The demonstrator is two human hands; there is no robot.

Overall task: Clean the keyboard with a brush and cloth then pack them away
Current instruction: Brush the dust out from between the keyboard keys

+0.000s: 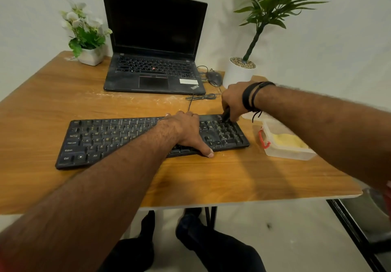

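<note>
A black, dusty keyboard (101, 140) lies across the middle of the wooden table (211, 176). My left hand (186, 132) lies over its right-centre keys, fingers curled over the far edge and thumb at the near edge, holding it. My right hand (234, 102) is closed on a small dark brush (226, 116), whose tip touches the keys at the keyboard's far right corner. A clear plastic box (283, 144) with a red clasp holds a yellow cloth (287, 140) just right of the keyboard.
An open black laptop (154, 45) stands behind the keyboard, with a mouse (214, 78) and coiled cable (201, 97) to its right. A white flower pot (91, 56) sits at the back left, a tall potted plant (239, 72) at the back right. Dust streaks the table.
</note>
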